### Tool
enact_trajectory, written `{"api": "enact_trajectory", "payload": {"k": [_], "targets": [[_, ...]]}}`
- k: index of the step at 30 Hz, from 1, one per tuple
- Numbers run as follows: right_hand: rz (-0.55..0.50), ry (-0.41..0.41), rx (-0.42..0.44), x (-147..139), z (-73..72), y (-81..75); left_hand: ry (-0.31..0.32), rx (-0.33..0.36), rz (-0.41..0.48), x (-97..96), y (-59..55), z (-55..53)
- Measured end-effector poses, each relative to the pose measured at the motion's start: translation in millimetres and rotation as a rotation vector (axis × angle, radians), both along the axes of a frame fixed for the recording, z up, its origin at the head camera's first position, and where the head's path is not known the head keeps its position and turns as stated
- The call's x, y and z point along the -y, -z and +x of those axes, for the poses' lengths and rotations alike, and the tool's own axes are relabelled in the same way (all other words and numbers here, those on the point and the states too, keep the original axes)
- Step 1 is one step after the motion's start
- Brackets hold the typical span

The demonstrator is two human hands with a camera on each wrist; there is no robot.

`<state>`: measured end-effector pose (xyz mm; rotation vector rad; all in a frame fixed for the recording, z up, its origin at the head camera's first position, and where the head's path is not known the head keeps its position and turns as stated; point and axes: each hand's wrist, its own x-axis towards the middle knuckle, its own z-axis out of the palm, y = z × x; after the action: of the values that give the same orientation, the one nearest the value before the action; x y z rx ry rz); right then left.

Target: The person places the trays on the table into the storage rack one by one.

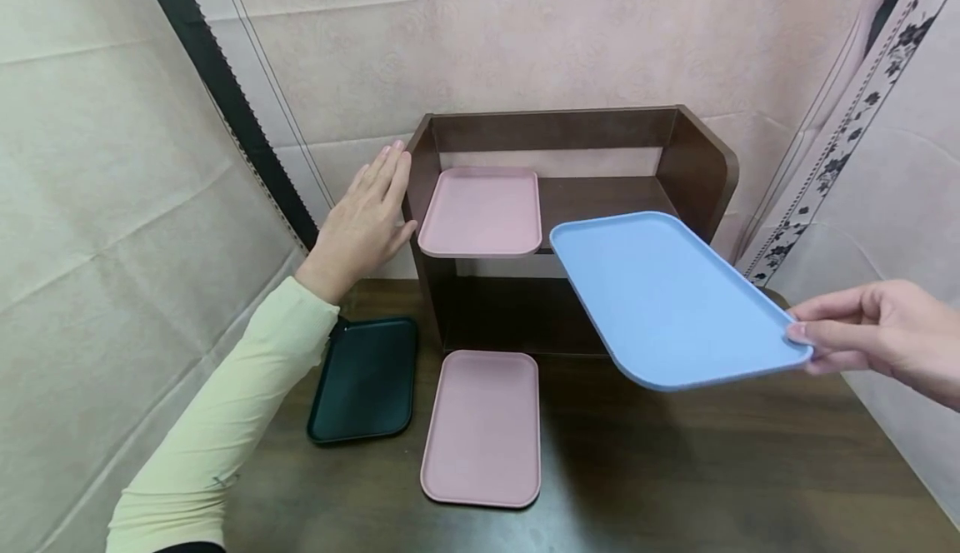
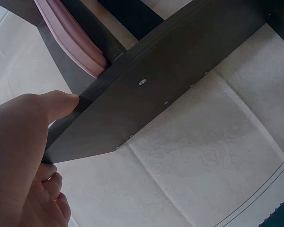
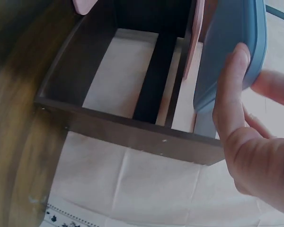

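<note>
A blue tray hangs tilted in front of the right half of a dark brown two-tier shelf. My right hand pinches its near right corner between thumb and fingers; the right wrist view shows the fingers at the tray's rim. On the upper tier, at the left, lies a pink tray. My left hand rests against the shelf's left side panel with straight fingers. In the left wrist view the thumb touches the panel's edge.
A second pink tray lies on the wooden table before the shelf. To its left is a dark green tray, near my left sleeve. Pale patterned cloth hangs behind and at both sides.
</note>
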<state>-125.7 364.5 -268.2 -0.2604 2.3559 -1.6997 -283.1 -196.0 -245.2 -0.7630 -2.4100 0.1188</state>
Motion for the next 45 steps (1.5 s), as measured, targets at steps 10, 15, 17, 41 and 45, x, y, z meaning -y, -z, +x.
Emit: {"api": "enact_trajectory", "payload": {"k": [10, 15, 17, 41, 45], "targets": [[0.142, 0.122, -0.011, 33, -30.7, -26.5, -0.018, 0.017, -0.012, 0.7, 0.6, 1.3], [-0.03, 0.131, 0.021, 40, -46.6, -29.0, -0.028, 0.034, -0.014, -0.6, -2.0, 1.9], [-0.115, 0.131, 0.043, 43, -53.3, -28.8, -0.03, 0.04, -0.011, -0.7, -2.8, 1.3], [-0.159, 0.257, 0.097, 57, -106.9, -10.1, -0.027, 0.067, 0.008, 0.8, -2.0, -0.3], [-0.194, 0.273, 0.096, 59, -108.3, -10.0, -0.022, 0.057, 0.005, 1.0, -2.5, -0.1]]}}
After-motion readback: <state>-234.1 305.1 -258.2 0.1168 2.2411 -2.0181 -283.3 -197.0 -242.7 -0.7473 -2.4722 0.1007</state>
